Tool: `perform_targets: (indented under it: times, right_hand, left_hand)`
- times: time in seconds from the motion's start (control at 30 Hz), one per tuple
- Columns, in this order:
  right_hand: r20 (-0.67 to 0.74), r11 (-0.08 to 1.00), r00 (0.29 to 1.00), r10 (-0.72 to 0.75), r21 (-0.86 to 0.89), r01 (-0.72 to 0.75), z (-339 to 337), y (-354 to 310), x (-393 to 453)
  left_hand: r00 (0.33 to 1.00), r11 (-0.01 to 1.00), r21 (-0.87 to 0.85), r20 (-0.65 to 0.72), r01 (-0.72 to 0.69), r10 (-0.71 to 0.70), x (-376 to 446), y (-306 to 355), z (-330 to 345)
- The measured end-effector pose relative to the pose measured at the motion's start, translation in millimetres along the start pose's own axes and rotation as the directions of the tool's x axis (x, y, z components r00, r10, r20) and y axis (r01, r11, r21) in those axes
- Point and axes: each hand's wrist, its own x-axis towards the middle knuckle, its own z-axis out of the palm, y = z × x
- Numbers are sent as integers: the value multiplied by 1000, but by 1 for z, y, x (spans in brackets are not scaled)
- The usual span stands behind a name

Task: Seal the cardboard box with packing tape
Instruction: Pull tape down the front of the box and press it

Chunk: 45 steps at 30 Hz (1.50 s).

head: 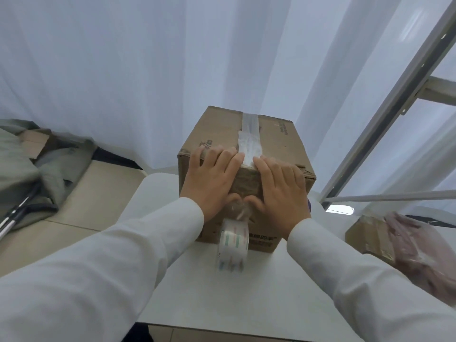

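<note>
At centre frame the cardboard box (246, 154) stands on the white table (246, 292), both hands, left hand (209, 180) and right hand (281, 187), flat with fingers extended pressing the tape strip (249, 141) over its near edge; firm outward smoothing is advised while the tape roll (233, 243) hangs below.

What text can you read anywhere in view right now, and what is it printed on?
Nothing reads cleanly.
Box top, left of the tape strip: dark print, too blurred to read.
Box top, right: small dark print, too small to read.
Box front, low edge: a line of capitals, blurred and partly hidden by the tape roll.
Tape roll: coloured marks, blurred.
Left hand and right hand press flat on the box.
</note>
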Motion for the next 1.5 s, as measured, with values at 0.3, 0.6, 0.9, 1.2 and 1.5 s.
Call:
perform_targets:
  times: [0.3,0.6,0.9,1.2,1.5]
  right_hand:
    - [5,999,999,-34,0,34,2,3,-2]
    - [-82,1000,997,-9,18,11,10,-3,-5]
    - [-93,999,995,-25,-28,23,13,-4,-6]
    - [-109,999,993,-38,-6,38,13,-2,-7]
    - [-118,999,992,35,-16,-37,18,-12,-5]
  left_hand:
    - [999,1000,23,26,-20,19,-3,-2,-2]
    - [1000,997,81,-11,2,-1,-2,7,1]
    - [1000,999,47,-5,-9,10,-4,6,6]
    - [1000,999,32,6,-21,20,-5,5,3]
    - [1000,1000,-2,16,-12,12,-4,6,0]
